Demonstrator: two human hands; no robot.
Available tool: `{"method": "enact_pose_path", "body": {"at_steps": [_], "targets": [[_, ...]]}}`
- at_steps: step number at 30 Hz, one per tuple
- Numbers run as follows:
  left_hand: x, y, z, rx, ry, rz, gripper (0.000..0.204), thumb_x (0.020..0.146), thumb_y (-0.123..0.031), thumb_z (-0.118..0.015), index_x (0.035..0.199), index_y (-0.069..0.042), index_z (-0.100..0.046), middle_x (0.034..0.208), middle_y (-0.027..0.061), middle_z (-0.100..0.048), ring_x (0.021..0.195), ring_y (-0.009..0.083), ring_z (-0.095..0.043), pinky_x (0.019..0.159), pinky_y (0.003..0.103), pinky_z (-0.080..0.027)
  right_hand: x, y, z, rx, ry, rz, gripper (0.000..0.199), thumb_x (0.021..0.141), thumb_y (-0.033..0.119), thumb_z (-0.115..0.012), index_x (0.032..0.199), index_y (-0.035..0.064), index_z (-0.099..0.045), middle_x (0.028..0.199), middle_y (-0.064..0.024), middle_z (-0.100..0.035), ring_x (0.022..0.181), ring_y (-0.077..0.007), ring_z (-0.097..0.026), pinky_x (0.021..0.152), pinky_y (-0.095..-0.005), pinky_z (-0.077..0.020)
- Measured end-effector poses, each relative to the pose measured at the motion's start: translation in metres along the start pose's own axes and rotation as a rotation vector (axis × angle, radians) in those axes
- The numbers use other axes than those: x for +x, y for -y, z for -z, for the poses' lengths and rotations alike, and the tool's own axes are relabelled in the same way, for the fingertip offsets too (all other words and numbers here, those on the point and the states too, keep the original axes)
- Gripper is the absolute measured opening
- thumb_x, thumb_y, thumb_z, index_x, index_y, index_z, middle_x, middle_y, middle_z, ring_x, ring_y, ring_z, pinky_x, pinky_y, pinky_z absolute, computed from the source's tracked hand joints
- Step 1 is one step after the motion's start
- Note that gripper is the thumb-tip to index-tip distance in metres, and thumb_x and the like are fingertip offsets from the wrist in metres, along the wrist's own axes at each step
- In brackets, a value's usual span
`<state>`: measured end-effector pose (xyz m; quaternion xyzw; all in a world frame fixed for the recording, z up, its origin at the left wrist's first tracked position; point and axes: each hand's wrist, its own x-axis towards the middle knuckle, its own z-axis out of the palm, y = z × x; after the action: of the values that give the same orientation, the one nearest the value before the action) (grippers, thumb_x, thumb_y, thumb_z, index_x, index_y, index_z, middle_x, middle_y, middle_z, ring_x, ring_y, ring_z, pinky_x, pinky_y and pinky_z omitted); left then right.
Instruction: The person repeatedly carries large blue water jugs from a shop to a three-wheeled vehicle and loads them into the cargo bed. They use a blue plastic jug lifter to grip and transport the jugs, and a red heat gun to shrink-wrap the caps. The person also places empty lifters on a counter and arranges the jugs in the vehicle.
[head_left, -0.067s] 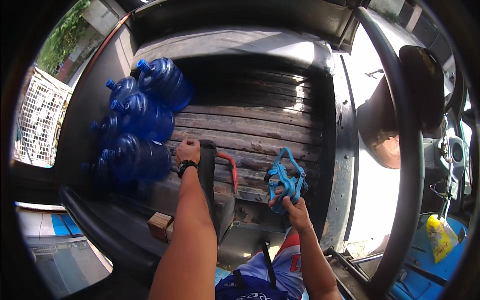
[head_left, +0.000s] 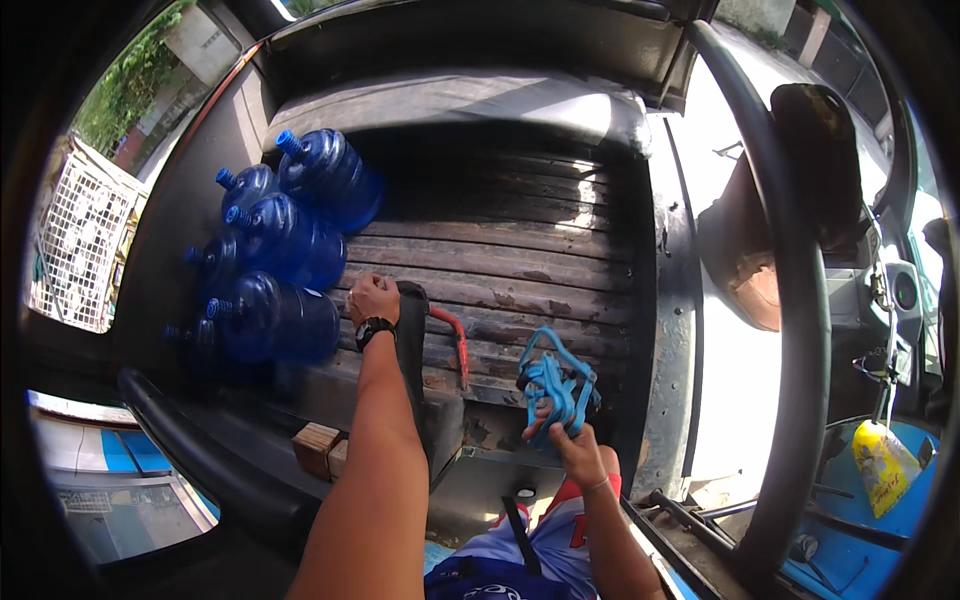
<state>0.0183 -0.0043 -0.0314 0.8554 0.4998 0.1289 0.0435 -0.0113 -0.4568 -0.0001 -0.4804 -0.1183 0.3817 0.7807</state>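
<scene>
My left hand (head_left: 374, 299), with a black watch on its wrist, is closed at the far end of a black padded edge (head_left: 411, 335). A red bent bar (head_left: 458, 345) juts out just right of it. In my right hand (head_left: 573, 445) is a looped bundle of light-blue straps (head_left: 558, 385), gripped from below, with one loop standing up above the fingers. Dark parts show at the bundle's sides. Several blue water jugs (head_left: 290, 235) with blue necks lie tilted in a group beyond and left of my left hand.
A ribbed, worn metal floor (head_left: 480, 245) lies between two benches. At the far side is a grey bench top (head_left: 450, 95). A wooden block (head_left: 317, 448) sits by my left forearm. A black curved rail (head_left: 795, 300) rises at right, near a brown seat (head_left: 815, 160).
My right hand has moved slightly left and down with the light-blue straps, and their loops have turned. My left hand stays at the padded edge. The view has shifted a little.
</scene>
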Motion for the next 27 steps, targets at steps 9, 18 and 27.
{"method": "enact_pose_path", "body": {"at_steps": [9, 18, 27], "targets": [[-0.153, -0.121, -0.001, -0.626, 0.041, -0.023, 0.03, 0.086, -0.03, -0.075, 0.108, -0.01, -0.072, 0.099, 0.01, -0.074, 0.089, 0.0282, -0.07, 0.081, 0.039, -0.055, -0.196, 0.009, -0.046, 0.022, -0.173, -0.233, 0.03, 0.105, 0.015, -0.057, 0.132, 0.0011, -0.06, 0.111, -0.0086, -0.072, 0.108, -0.015, -0.065, 0.096, -0.0323, -0.0501], [-0.477, -0.065, 0.188, -1.305, 0.933, -0.519, 0.032, 0.105, -0.023, -0.057, 0.127, 0.001, -0.057, 0.11, 0.0053, -0.066, 0.1, 0.0122, -0.065, 0.085, 0.028, -0.051, -0.222, 0.021, -0.038, -0.566, -0.544, 0.103, 0.024, 0.099, 0.021, -0.064, 0.113, 0.0027, -0.069, 0.089, -0.0093, -0.072, 0.083, -0.0162, -0.067, 0.078, -0.0351, -0.0537], [-0.48, 0.066, 0.146, -1.176, 1.262, 0.328, 0.041, 0.108, -0.047, -0.043, 0.109, -0.009, -0.058, 0.084, 0.0041, -0.059, 0.068, 0.0157, -0.058, 0.057, 0.031, -0.046, -0.273, -0.088, -0.097, -0.185, -0.326, -0.062, 0.027, 0.093, 0.023, -0.068, 0.106, -0.0006, -0.07, 0.081, -0.0104, -0.071, 0.068, -0.0217, -0.069, 0.065, -0.0354, -0.0556]]}}
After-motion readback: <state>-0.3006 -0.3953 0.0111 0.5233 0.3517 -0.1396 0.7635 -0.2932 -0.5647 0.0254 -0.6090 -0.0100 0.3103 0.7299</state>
